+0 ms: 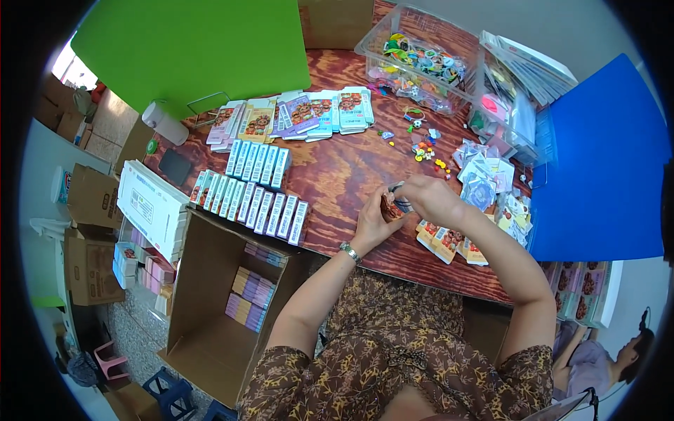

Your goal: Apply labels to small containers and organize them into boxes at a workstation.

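Observation:
Near the table's front edge, my left hand (373, 228) is closed around a small printed box (388, 209) with brown and reddish sides. Over the top of this box, my right hand (437, 200) pinches a small bluish-grey packet (402, 202), whose exact kind I cannot make out. Flat orange-yellow cartons (444, 242) lie fanned just under my right forearm. Beyond that wrist is a loose heap of clear packets with picture cards (480, 184). Small coloured toy pieces (423, 149) are scattered beyond my hands.
Rows of filled small boxes (256, 203) stand to the left, with flat cartons (295, 116) behind them. A clear bin (364, 48) of trinkets sits at the back. Green (189, 56) and blue (597, 161) panels flank the table. An open cardboard box (203, 309) holds packed boxes below.

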The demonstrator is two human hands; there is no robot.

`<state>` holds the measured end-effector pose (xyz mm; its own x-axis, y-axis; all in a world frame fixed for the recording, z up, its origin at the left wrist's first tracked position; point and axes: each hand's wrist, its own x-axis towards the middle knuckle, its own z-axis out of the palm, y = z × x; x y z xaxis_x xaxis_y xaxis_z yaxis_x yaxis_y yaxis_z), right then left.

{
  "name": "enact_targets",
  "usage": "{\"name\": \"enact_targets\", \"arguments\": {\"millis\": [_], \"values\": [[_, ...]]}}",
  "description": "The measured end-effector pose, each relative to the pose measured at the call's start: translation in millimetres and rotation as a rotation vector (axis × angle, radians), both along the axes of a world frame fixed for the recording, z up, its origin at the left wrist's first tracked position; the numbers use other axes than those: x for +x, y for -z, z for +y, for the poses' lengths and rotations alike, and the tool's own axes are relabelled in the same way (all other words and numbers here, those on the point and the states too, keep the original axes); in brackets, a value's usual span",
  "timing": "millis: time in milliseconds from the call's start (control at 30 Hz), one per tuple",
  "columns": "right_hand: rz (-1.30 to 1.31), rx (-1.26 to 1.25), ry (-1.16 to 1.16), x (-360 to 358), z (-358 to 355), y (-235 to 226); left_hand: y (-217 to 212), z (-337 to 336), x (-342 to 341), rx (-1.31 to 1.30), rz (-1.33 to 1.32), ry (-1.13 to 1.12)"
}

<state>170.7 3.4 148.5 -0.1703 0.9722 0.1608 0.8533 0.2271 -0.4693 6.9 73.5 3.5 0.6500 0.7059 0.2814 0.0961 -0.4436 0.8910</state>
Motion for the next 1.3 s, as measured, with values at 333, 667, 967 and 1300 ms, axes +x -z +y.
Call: {"name": "enact_targets", "arguments": {"millis": [333,667,967,1300], "values": [[-0.562,-0.132,-0.126,-9,-3,2,-6,-2,3,0.081,-0.030,0.013],[-0.242,-0.023,-0.053,2,9,-16,-9,-3,5,0.048,-0.035,-0.067],[-0.165,-0.004,0.340,89,92,70,-5,1,-1,0.080,-0.036,-0.107],[-0.214,-0.069,0.485,75,129,116,-8,0,0,0.049,-0.027,-0.085]]}}
